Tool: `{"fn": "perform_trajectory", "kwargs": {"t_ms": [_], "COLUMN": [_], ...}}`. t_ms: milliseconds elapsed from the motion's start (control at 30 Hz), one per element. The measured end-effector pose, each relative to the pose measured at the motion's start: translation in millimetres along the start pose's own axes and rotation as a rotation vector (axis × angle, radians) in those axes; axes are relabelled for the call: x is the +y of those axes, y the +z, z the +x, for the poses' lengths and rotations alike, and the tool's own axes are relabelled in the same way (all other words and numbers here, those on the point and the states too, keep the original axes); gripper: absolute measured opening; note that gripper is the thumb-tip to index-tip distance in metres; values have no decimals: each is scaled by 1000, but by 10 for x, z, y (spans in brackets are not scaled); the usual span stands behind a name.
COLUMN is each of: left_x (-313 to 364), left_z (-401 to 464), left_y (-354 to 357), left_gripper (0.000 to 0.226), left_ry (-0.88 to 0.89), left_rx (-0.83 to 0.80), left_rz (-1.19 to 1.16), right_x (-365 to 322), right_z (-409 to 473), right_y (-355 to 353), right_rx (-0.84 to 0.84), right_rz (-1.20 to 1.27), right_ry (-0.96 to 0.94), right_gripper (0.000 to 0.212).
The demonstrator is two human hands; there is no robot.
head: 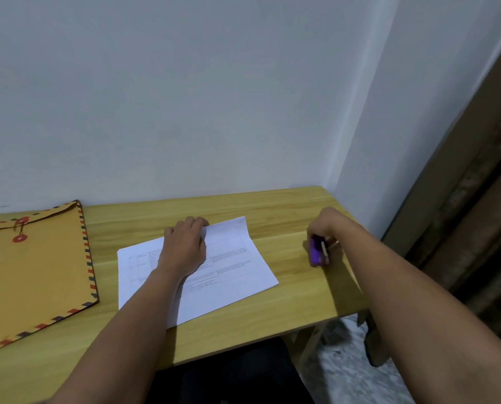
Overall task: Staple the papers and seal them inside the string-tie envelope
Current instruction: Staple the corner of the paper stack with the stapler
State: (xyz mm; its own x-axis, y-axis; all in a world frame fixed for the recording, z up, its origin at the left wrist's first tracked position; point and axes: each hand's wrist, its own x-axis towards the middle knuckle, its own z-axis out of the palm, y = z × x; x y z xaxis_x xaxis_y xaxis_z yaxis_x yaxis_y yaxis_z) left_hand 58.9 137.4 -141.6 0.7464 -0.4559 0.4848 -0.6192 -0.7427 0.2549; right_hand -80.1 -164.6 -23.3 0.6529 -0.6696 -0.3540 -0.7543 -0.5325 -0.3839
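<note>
The papers (214, 272) lie flat near the middle of the wooden table (287, 287), turned at a slant, with their near corner close to the table's front edge and their far corner lifted a little off the wood. On top sits the left hand (185, 246), palm down on the printed sheet, its fingers curled over the far edge of the stack right at that raised corner. Bare wood runs between the sheets and the right hand (328, 228), which hovers near the table's right edge, well apart from the paper. Its fingers are wrapped around a small purple stapler (316, 252), held just above the tabletop; the picture is blurred there, so whether the stapler touches the wood cannot be told. Over on the left, the string-tie envelope (33, 272) lies flat with its flap down and red buttons showing, a strip of bare table separating it from the papers. A pale wall (185, 97) stands right behind the table's far edge.
</note>
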Motion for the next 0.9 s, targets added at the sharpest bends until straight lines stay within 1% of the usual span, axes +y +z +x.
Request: {"fn": "perform_trajectory", "kwargs": {"t_ms": [100,167,200,267,333,400,467,533,600,667,767,900], "left_x": [-1,0,-3,-16,-27,-31,-28,-21,-18,-20,-32,-27], "left_z": [59,91,103,119,127,137,137,134,137,137,143,139], "left_y": [28,36,37,42,41,42,48,47,42,36,42,52], "left_gripper": [37,39,40,41,42,43,44,44,44,45,44,41], "left_ry": [5,4,3,7,12,12,11,10,11,10,12,21], "left_rx": [-18,-42,-54,-71,-85,-88,-88,-91,-91,-93,-94,-79], "left_rz": [-29,-54,-64,-74,-80,-89,-93,-95,-97,-98,-103,-108], "right_x": [-130,-158,-159,-137,-121,-126,-141,-167,-188,-216,-259,-259], "right_z": [125,142,141,142,138,153,180,198,194,188,246,283], "right_y": [37,122,176,262,296,307,339,403,473,516,526,582], "right_rx": [-4,-35,-37,-43,-98,-175,-207,-190,-150,-120,-116,-88], "right_rz": [517,720,753,747,677,490,262,39,-76,-51,44,255], "right_ry": [-117,-215,-247,-295,-344,-394,-426,-462,-491,-539,-569,-567], "right_gripper": [12,18,22,27,32,37,37,45,58,59,48,44]}}
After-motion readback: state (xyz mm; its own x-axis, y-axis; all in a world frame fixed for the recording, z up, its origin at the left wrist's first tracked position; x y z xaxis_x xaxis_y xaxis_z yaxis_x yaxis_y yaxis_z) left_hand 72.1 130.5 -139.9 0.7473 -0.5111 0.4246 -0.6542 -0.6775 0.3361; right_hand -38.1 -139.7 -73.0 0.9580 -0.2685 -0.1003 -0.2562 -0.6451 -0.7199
